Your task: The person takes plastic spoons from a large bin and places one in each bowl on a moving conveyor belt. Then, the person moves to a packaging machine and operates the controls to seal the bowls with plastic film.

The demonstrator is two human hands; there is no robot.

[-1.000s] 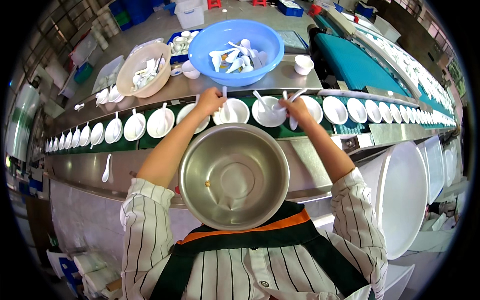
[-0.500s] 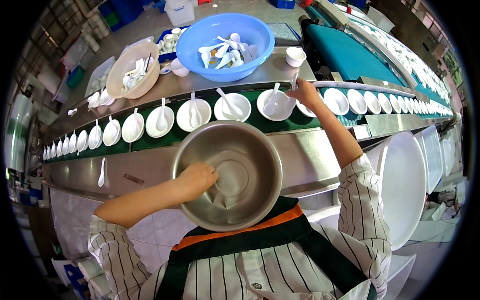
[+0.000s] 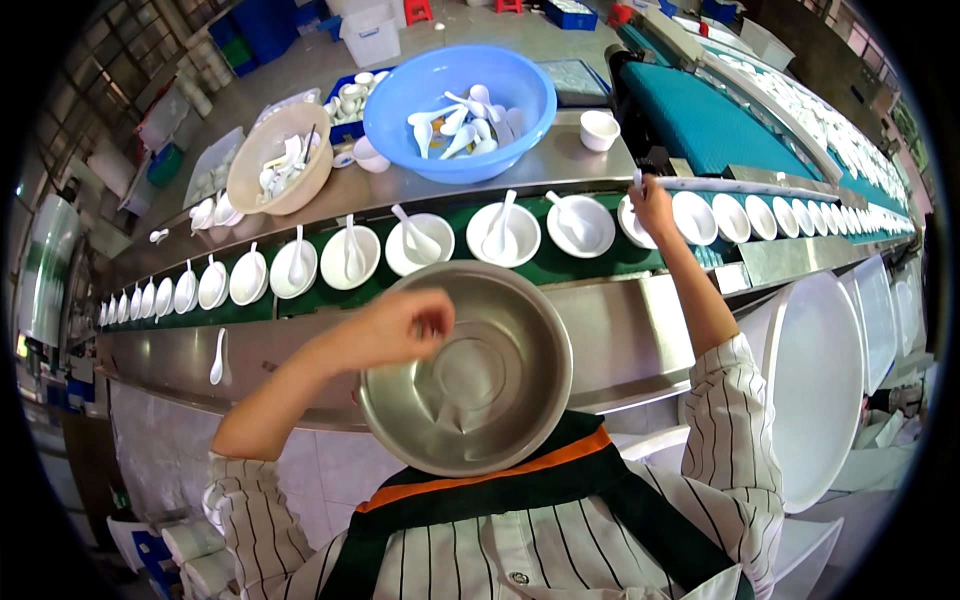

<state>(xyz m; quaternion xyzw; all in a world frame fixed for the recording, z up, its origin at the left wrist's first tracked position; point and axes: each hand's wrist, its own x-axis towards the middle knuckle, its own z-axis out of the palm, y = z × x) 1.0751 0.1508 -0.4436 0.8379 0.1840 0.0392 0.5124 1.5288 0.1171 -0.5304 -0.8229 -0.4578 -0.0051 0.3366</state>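
The left hand [image 3: 408,326] had risen over the pan [image 3: 520,400] — fingers curled, contents indeterminable. The right hand [image 3: 652,205], moved farther right of the pan, pinched a spoon [image 3: 637,180] at a bowl [image 3: 627,222]. Apparent step: spoon placement — the next move called for lowering and release.

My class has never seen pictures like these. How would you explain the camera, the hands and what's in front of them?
There is no robot here, just a person working bare-handed. The view comes from a wide fisheye camera worn on the head, looking down, so straight edges bend. A row of white bowls stands on a green belt, many with a spoon inside. The right hand pinches another spoon at one bowl. The left hand is blurred above a metal basin; whether it holds anything is unclear. Beyond the belt, a blue basin holds more spoons.
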